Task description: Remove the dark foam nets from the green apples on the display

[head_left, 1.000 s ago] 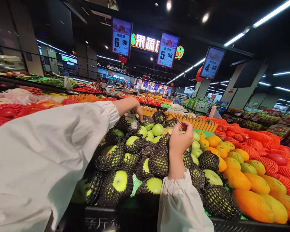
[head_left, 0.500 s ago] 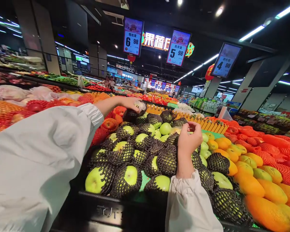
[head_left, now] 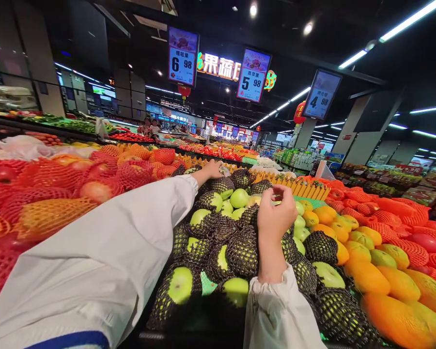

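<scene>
While the left hand point(head_left: 213, 169) lies at the back of the netted green apples point(head_left: 241, 252), its grip cannot be told; the right hand point(head_left: 278, 211) curls above them, any pinch unclear. Black netting point(head_left: 321, 247) presumably cushions them. Yellow fence point(head_left: 307, 189) bounds the far edge; orange fruit point(head_left: 367, 276) crowds the right; overhead is open.

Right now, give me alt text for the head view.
A person's left hand is at the back of piled green apples, many in black foam nets; the right hand, loosely curled, is above them. Oranges lie at right.
</scene>
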The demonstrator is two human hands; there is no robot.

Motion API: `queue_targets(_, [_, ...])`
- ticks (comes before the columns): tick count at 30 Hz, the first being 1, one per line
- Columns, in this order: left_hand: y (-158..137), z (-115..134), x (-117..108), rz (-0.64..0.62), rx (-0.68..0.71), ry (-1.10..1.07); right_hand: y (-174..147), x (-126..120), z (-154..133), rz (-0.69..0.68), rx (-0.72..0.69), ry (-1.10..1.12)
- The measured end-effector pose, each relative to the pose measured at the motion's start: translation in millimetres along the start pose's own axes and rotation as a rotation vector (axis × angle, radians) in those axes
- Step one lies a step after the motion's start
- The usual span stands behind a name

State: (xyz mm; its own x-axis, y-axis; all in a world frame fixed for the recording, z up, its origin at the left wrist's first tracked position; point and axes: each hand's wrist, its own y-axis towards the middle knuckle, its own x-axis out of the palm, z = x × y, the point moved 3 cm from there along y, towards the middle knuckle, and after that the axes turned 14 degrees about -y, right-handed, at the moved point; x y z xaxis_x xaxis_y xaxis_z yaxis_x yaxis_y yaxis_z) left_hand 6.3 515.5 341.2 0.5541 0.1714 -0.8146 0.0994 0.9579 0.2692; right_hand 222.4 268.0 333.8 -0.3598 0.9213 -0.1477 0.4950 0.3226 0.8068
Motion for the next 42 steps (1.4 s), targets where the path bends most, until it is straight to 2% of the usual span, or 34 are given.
queue_targets(4, [5, 1, -7, -0.125, 0.035, -0.063, 0, -1, -1, 0.008, -0.003, 0.006])
queue_targets(8, [-19, 21, -25, -0.174, 0.075, -0.013, 0, 0, 1, 0.002, 0.002, 0.024])
queue_targets(10, [-44, 37, -36, -0.168, 0.086, 0.109, 0, 1, 1, 0.004, 0.006, 0.032])
queue_targets(13, [-95, 63, -48, -0.253, 0.099, 0.264, 0, 2, 2, 0.012, 0.014, 0.048])
queue_targets(16, [-153, 73, -46, -0.515, 0.032, 0.339, 0, 3, 3, 0.003, 0.024, 0.061])
queue_targets(18, [-187, 71, -38, -0.662, 0.045, 0.33, -1, 4, 3, -0.01, 0.028, 0.071])
queue_targets(19, [-199, 67, -33, -0.676, 0.066, 0.339, -1, 4, 3, -0.014, 0.028, 0.072])
queue_targets(23, [-220, 49, -16, -0.525, 0.179, 0.399, -2, 7, 5, -0.035, 0.04, 0.07])
queue_targets(25, [-219, 43, -15, -0.49, 0.227, 0.372, -2, 9, 6, -0.051, 0.059, 0.073])
queue_targets(27, [-213, 40, -24, -0.487, 0.23, 0.301, -2, 10, 7, -0.06, 0.071, 0.075])
queue_targets(31, [-187, 40, -65, -0.525, 0.181, 0.055, -3, 10, 6, -0.054, 0.076, 0.07])
queue_targets(33, [-164, 42, -86, -0.435, 0.165, -0.095, -3, 9, 4, -0.046, 0.075, 0.067])
queue_targets(35, [-136, 42, -96, -0.277, 0.129, -0.263, -3, 8, 4, -0.044, 0.068, 0.066])
queue_targets(37, [-107, 42, -91, -0.063, 0.084, -0.344, -2, 7, 3, -0.045, 0.062, 0.066])
queue_targets(39, [-82, 42, -73, 0.144, 0.027, -0.276, -1, 6, 4, -0.041, 0.062, 0.063])
queue_targets(40, [-71, 43, -61, 0.203, 0.004, -0.212, -1, 6, 4, -0.039, 0.061, 0.063])
queue_targets(42, [-53, 45, -35, 0.223, -0.005, -0.091, 1, 5, 4, -0.032, 0.059, 0.062])
